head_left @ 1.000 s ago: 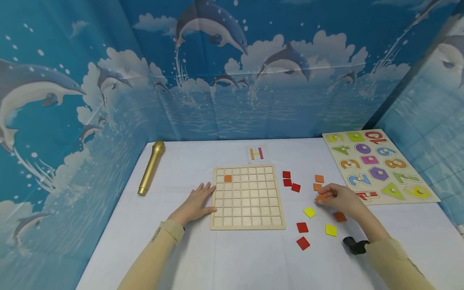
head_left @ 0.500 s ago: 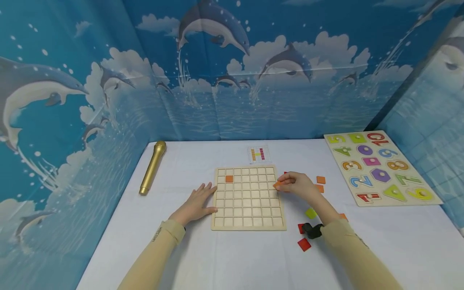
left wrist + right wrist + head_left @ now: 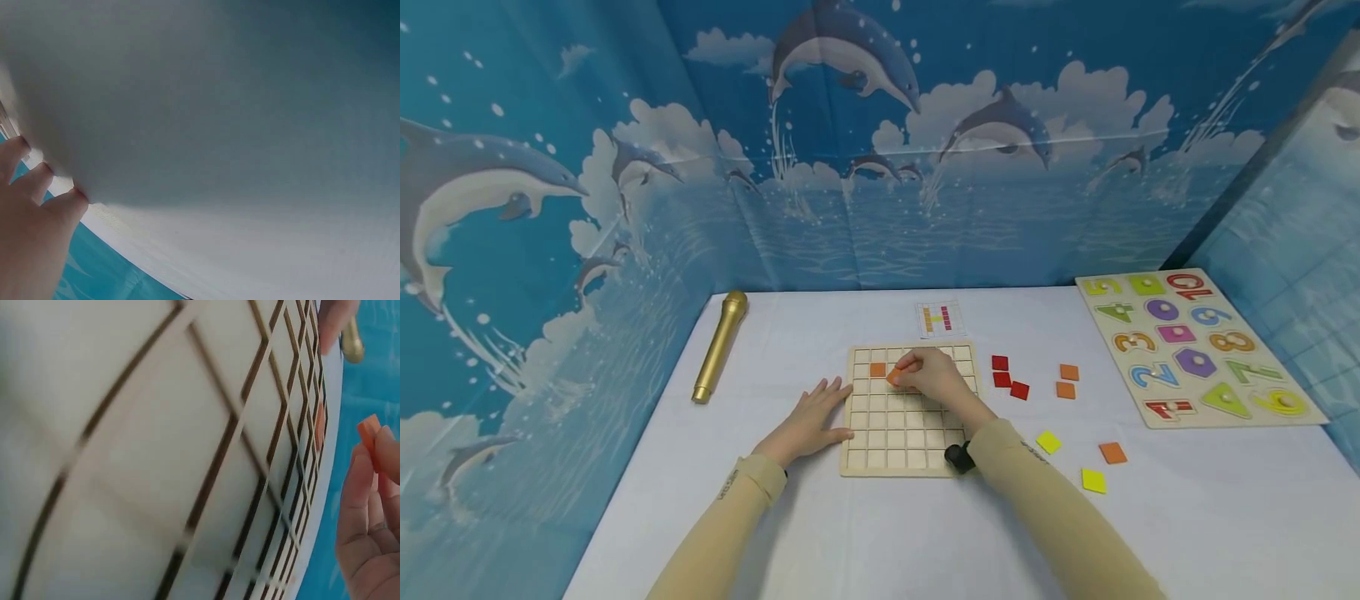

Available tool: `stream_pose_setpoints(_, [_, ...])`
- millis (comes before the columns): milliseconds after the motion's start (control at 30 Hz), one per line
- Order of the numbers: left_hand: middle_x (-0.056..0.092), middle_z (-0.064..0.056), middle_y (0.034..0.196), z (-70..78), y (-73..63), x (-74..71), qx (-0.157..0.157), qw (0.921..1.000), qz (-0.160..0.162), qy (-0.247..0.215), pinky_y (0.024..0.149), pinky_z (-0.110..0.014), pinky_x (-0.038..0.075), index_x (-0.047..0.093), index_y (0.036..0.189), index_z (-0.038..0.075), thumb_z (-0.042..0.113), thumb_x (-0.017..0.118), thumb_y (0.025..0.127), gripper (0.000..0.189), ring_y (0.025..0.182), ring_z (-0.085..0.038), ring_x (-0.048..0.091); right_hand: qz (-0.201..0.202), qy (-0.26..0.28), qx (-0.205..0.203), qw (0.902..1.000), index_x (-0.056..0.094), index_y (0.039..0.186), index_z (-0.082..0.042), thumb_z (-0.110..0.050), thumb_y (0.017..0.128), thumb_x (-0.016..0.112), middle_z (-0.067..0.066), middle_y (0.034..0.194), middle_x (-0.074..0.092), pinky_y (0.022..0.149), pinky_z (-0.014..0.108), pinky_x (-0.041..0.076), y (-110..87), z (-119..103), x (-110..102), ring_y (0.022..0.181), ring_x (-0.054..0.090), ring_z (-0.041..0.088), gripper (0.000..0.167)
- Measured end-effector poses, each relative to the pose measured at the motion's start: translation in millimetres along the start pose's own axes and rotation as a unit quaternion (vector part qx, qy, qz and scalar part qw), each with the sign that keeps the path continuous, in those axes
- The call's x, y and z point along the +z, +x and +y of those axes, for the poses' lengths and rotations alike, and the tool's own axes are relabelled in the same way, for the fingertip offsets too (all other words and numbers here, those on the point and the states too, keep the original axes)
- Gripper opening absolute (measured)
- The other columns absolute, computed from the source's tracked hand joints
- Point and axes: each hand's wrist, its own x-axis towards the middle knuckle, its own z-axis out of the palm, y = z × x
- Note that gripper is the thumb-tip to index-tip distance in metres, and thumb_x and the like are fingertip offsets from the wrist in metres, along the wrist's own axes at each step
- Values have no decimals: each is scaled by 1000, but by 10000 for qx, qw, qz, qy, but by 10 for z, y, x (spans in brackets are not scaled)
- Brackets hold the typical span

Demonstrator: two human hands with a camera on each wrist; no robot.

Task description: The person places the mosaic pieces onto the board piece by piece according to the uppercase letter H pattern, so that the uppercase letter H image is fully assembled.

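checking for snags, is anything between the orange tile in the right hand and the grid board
Nothing visible: the right hand holds the orange tile above the grid board, and the placed tile lies left of the held one.

Before you hangs a blue fabric backdrop (image 3: pixel 850 225), printed with leaping dolphins (image 3: pixel 842 50) and pale clouds (image 3: pixel 1086 108) above rippled water (image 3: pixel 775 262); it continues along your left, lightly creased. At your right, a dark slanting band (image 3: pixel 1195 237) borders a paler panel (image 3: pixel 1285 250). Your white-covered surface (image 3: pixel 880 542) appears softly lit, with faint shadows.
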Motion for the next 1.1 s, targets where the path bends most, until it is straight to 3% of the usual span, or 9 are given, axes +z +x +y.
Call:
stream_pose_setpoints(367, [19,-16,164,6,-3,13,23,10000,5,78,123,-60,11,32,154,10,38,69,91,79,153,-37,12,168,-496,116,9986,72,100,-8,-10,86,75,6,92,67,69,26,49,154,-48,300,78,59,16,15])
stream_pose_setpoints(700, [20,-16,164,13,-13,-11,82,9999,43,142,122,-60,13,32,154,10,37,69,91,78,152,-37,13,196,-1102,-235,9934,73,94,-6,-8,86,75,8,91,69,67,27,49,197,-91,381,75,58,17,9])
stream_pose_setpoints(900, [20,-16,164,-2,-4,-1,82,9999,51,131,122,-60,12,32,154,10,38,69,91,79,153,-37,12,246,-1442,-511,9879,74,93,-4,-6,87,73,11,97,68,77,34,55,198,-107,422,86,61,21,6])
stream_pose_setpoints(1100, [20,-15,164,-4,1,2,66,9999,38,127,122,-61,13,33,154,10,38,70,90,79,153,-37,12,215,-1582,-459,9861,72,90,-4,-5,87,73,11,99,66,80,36,54,185,-106,448,88,60,23,4])
